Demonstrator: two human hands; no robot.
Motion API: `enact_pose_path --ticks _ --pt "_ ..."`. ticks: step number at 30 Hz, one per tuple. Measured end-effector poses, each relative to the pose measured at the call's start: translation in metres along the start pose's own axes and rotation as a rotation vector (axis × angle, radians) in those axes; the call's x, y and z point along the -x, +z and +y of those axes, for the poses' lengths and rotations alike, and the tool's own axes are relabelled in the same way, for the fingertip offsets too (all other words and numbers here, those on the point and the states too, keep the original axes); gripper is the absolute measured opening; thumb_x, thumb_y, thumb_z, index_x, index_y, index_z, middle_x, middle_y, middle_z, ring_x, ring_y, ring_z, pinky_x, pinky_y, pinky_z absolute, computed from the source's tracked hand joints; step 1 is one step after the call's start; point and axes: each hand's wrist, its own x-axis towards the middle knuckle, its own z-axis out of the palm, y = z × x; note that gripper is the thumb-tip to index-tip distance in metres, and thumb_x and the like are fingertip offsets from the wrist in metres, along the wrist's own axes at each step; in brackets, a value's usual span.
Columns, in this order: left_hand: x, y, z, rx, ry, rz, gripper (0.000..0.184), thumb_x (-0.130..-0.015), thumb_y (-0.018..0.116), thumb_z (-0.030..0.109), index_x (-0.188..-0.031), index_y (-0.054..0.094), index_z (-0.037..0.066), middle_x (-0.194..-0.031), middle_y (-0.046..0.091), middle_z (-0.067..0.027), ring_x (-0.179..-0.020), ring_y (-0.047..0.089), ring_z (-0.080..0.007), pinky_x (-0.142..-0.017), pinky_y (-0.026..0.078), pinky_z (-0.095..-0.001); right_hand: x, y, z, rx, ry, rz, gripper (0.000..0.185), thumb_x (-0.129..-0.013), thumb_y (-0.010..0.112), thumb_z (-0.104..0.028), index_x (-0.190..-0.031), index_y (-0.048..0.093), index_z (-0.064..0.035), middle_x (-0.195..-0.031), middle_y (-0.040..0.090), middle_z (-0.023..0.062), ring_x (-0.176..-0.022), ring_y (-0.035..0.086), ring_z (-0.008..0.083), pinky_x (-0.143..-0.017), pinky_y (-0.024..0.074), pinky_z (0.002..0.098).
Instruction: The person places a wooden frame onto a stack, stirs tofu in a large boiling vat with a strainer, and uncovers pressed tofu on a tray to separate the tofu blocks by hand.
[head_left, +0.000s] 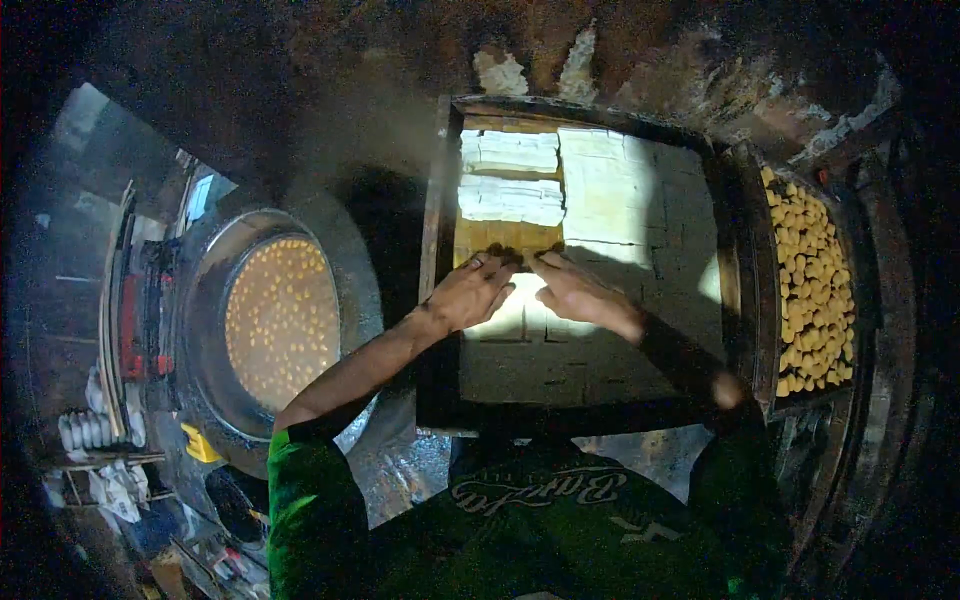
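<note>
Your left hand [470, 292] and right hand [580, 288] are sitting close together over the blocks [525, 300], fingers pointing away from you and thumbs turning inward. The fingertips are lying in shadow, so whether either grip is grasping a block or merely touching one, I cannot tell. Just beyond them a bare strip of the tray [490, 238] is lying open, running from its left wall to the close-packed blocks on the right. Two short rows of blocks are bounding that strip on the far side, a thin gap parting them. Your left forearm is crossing the left wall, your right one the near right corner. Farther left, a round pan [205, 310] is holding yellow bits in cloudy liquid; just beside the tray's right wall, a bin [768, 300] is holding yellow lumps [815, 290].
</note>
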Motion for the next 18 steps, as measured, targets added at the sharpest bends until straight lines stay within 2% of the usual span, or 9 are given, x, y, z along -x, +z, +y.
enact_pose_path --ticks 2,6,8,10,12,13,14,16,18 --pt "0.004 -0.001 -0.001 0.06 0.101 0.034 0.038 -0.094 0.05 0.025 -0.123 0.053 0.0 -0.12 0.058 -0.0197 -0.115 0.053 -0.0339 -0.098 0.043 -0.0437 0.0 0.001 -0.004 0.01 0.022 -0.036 0.055 -0.087 0.055 -0.016 -0.135 0.039 0.0041 -0.132 0.046 0.0254 -0.124 0.043 0.0363 -0.104 0.0363 0.0427" --pt "-0.002 -0.014 -0.009 0.115 0.088 -0.075 0.041 -0.094 0.051 0.027 -0.126 0.051 0.001 -0.123 0.058 -0.0173 -0.115 0.054 -0.0332 -0.098 0.044 -0.0436 -0.002 -0.001 -0.013 0.065 0.104 -0.179 0.059 -0.088 0.056 -0.018 -0.138 0.035 0.0047 -0.135 0.044 0.0247 -0.127 0.041 0.035 -0.108 0.0321 0.0441" --pt "-0.005 -0.032 -0.017 0.286 -0.09 -0.113 0.042 -0.093 0.053 0.028 -0.127 0.051 0.002 -0.119 0.06 -0.0178 -0.111 0.056 -0.0357 -0.095 0.047 -0.0432 -0.004 0.003 -0.001 0.161 0.019 -0.058 0.058 -0.088 0.057 -0.019 -0.138 0.037 0.0024 -0.133 0.046 0.0231 -0.126 0.041 0.0351 -0.106 0.0342 0.0434" --pt "-0.007 -0.051 -0.025 0.304 -0.16 -0.24 0.045 -0.092 0.055 0.03 -0.127 0.051 0.002 -0.117 0.061 -0.0184 -0.11 0.057 -0.0368 -0.094 0.047 -0.0436 -0.011 0.001 -0.003 0.006 -0.105 0.052 0.056 -0.087 0.059 -0.02 -0.137 0.041 -0.0002 -0.131 0.048 0.0207 -0.123 0.044 0.0348 -0.104 0.0375 0.0417" --pt "-0.008 -0.067 -0.025 0.368 -0.038 -0.409 0.053 -0.088 0.062 0.03 -0.133 0.045 0.006 -0.125 0.056 -0.0209 -0.107 0.059 -0.0384 -0.093 0.047 -0.0457 -0.019 0.005 -0.009 0.085 -0.093 0.032 0.055 -0.085 0.061 -0.02 -0.134 0.044 -0.0025 -0.127 0.051 0.0188 -0.119 0.047 0.0334 -0.1 0.0404 0.0403" --pt "-0.008 -0.071 -0.019 0.464 -0.14 -0.579 0.061 -0.084 0.066 0.028 -0.135 0.041 0.006 -0.12 0.058 -0.0217 -0.099 0.061 -0.0385 -0.089 0.049 -0.0446 -0.023 0.011 -0.009 0.005 -0.117 0.051 0.055 -0.081 0.064 -0.019 -0.132 0.046 -0.0047 -0.123 0.053 0.0189 -0.115 0.049 0.036 -0.097 0.0415 0.0434" --pt "-0.004 -0.067 -0.015 0.461 -0.138 -0.581 0.061 -0.084 0.066 0.028 -0.135 0.041 0.006 -0.12 0.058 -0.0217 -0.099 0.061 -0.0385 -0.089 0.049 -0.0446 -0.027 0.018 -0.007 -0.073 -0.142 0.07 0.056 -0.077 0.066 -0.018 -0.129 0.049 -0.007 -0.118 0.055 0.019 -0.112 0.051 0.0385 -0.095 0.0426 0.0465" --pt "0.008 -0.049 -0.012 0.19 -0.138 -0.427 0.057 -0.084 0.065 0.019 -0.133 0.041 0.003 -0.105 0.064 -0.0228 -0.101 0.061 -0.0393 -0.091 0.048 -0.0456 -0.032 0.029 -0.004 -0.038 -0.14 0.072 0.054 -0.077 0.066 -0.017 -0.128 0.05 -0.0061 -0.117 0.055 0.0184 -0.111 0.052 0.0379 -0.096 0.0423 0.046" --pt "0.009 -0.048 -0.009 0.237 -0.153 -0.403 0.055 -0.083 0.064 0.017 -0.132 0.042 0.002 -0.107 0.062 -0.0234 -0.101 0.06 -0.0391 -0.09 0.048 -0.0463 -0.035 0.037 -0.004 0.077 -0.151 -0.004 0.053 -0.083 0.063 -0.02 -0.131 0.048 -0.005 -0.123 0.053 0.0178 -0.116 0.05 0.034 -0.098 0.0411 0.0413"
